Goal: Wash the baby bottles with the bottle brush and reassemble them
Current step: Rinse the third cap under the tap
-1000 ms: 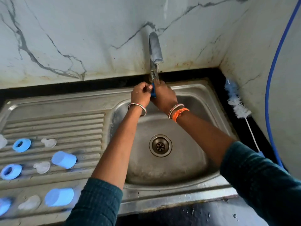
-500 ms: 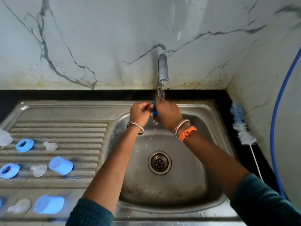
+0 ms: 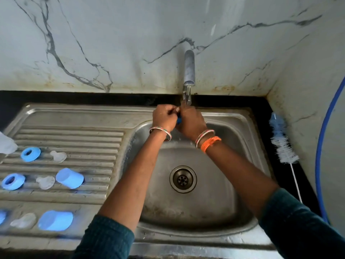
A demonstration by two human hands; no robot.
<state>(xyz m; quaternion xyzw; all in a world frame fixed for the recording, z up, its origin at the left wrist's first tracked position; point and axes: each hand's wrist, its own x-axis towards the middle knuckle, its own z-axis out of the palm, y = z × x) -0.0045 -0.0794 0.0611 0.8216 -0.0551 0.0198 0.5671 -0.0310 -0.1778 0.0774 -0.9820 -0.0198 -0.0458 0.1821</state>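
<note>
Hands: left hand (image 3: 164, 118), right hand (image 3: 191, 121) gripping small blue part (image 3: 179, 120) | steel sink (image 3: 240, 128)

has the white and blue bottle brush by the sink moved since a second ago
No. The white and blue bristled bottle brush lies along the black counter strip beside the steel sink's right rim, as before; only the camera shifted.

No text, label, brand, number or sign can be read anywhere in the head view.
</note>
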